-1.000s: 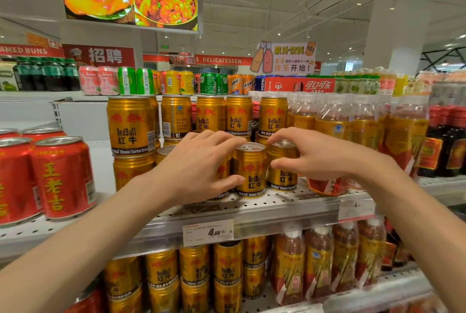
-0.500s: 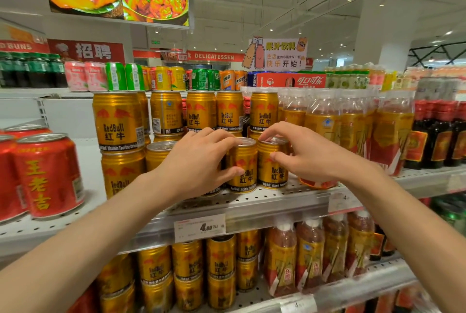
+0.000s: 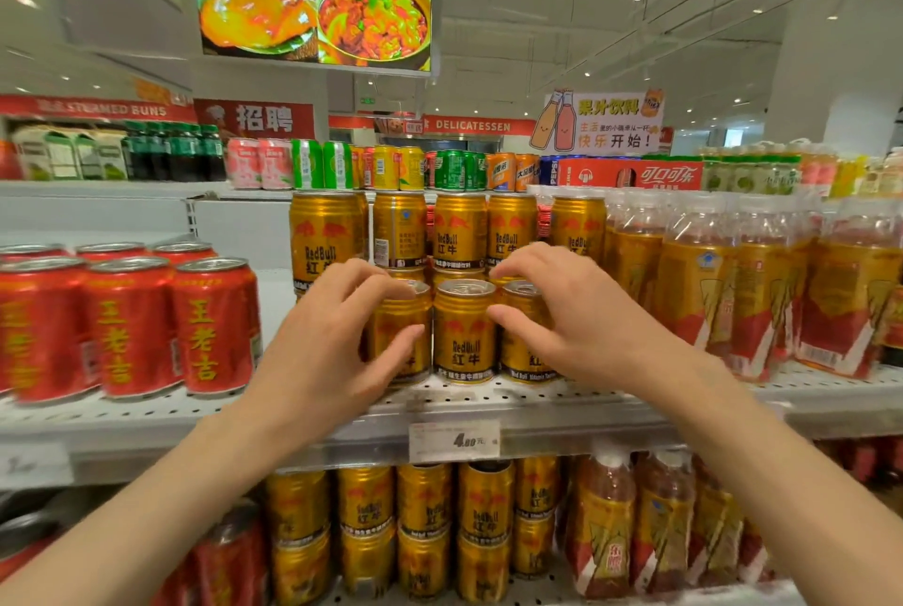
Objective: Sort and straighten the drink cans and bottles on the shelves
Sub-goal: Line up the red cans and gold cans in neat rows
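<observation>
Three short gold Red Bull cans stand in a row at the front of the middle shelf [image 3: 537,405]. My left hand [image 3: 332,346] curls round the left gold can [image 3: 398,337], thumb in front and fingers over its top. My right hand [image 3: 576,317] grips the right gold can [image 3: 525,346] near its rim. Between them the middle gold can [image 3: 464,337] stands upright and untouched, label facing forward. Behind them more gold cans [image 3: 459,234] are stacked two high.
Red herbal-tea cans [image 3: 127,327] fill the shelf to the left, with a gap before the gold cans. Bottled Red Bull drinks [image 3: 698,283] stand close on the right. More gold cans [image 3: 425,522] and bottles sit on the shelf below. A price tag [image 3: 454,442] hangs on the edge.
My view has swung left, so the cans now sit mid-frame. My left hand has slid back, uncovering more of the left can. Both hands stay on their cans.
</observation>
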`<action>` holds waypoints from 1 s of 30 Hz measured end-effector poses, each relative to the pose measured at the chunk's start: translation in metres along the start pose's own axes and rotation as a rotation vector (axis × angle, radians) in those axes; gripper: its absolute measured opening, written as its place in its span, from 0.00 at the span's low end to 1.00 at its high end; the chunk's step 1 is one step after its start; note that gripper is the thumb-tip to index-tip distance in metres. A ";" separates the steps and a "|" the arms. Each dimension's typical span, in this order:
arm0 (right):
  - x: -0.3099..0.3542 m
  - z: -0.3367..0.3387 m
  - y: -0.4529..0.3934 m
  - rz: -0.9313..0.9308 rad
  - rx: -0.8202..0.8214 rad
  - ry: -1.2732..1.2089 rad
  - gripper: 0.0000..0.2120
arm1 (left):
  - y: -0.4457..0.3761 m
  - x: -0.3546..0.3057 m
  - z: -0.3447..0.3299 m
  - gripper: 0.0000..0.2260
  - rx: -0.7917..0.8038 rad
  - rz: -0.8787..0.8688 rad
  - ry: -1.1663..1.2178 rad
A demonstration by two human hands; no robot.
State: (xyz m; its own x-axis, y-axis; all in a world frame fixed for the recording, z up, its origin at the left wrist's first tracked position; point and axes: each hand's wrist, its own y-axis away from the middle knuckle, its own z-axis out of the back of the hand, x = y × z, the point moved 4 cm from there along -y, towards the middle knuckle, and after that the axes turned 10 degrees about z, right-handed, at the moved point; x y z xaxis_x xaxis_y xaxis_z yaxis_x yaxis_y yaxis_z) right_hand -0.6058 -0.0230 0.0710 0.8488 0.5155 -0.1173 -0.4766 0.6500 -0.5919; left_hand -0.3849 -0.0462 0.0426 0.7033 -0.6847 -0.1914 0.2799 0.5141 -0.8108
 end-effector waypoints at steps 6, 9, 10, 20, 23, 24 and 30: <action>0.028 -0.023 -0.034 0.097 0.106 0.048 0.24 | 0.033 0.044 0.020 0.16 -0.062 0.268 -0.066; 0.037 -0.029 -0.049 0.115 0.158 0.068 0.29 | 0.043 0.058 0.021 0.30 -0.009 0.414 -0.103; 0.040 -0.030 -0.053 0.116 0.168 0.065 0.31 | 0.044 0.060 0.019 0.34 0.010 0.432 -0.119; 0.036 -0.038 -0.061 0.055 0.187 -0.091 0.28 | 0.025 0.060 0.004 0.39 0.146 0.476 -0.023; 0.037 -0.041 -0.063 0.047 0.185 -0.072 0.27 | 0.027 0.062 0.005 0.38 0.134 0.468 0.004; 0.038 -0.042 -0.063 0.046 0.186 -0.072 0.27 | 0.027 0.062 0.005 0.38 0.127 0.466 0.011; 0.024 -0.027 -0.053 0.026 0.282 0.047 0.32 | 0.029 0.063 0.002 0.39 0.122 0.458 0.030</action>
State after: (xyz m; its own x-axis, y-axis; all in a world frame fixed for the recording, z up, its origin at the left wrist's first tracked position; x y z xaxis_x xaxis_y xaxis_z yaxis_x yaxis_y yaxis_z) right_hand -0.5541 -0.0605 0.0777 0.8422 0.5117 -0.1701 -0.5373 0.7701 -0.3437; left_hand -0.3309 -0.0733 0.0085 0.7536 -0.3867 -0.5316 0.0208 0.8223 -0.5687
